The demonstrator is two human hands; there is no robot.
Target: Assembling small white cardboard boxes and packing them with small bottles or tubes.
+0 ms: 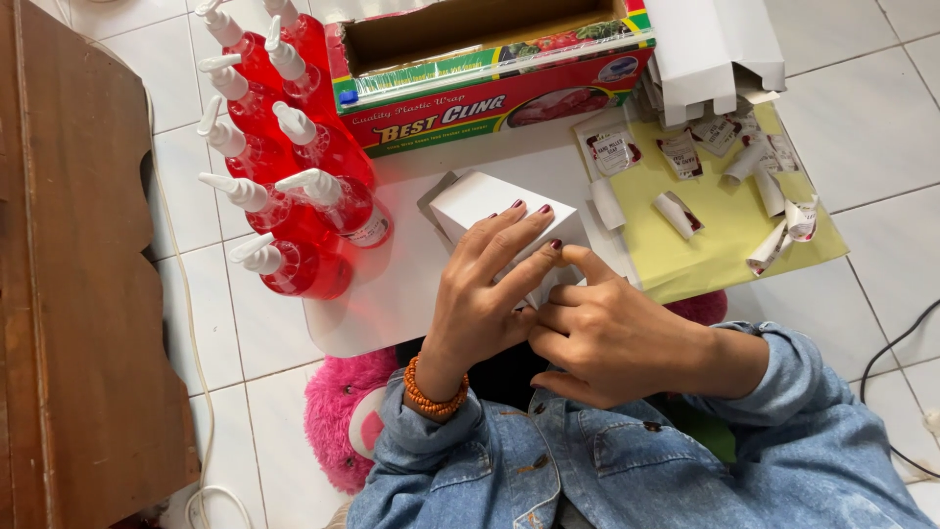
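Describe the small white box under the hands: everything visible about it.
The white box is a small plain carton, apparently thin cardboard, unprinted on the faces shown. It sits tilted on a white board, a grey flap showing at its left corner. The left hand lies flat over its near side, fingers spread on top; the right hand pinches its near right edge. Its lower part is hidden.
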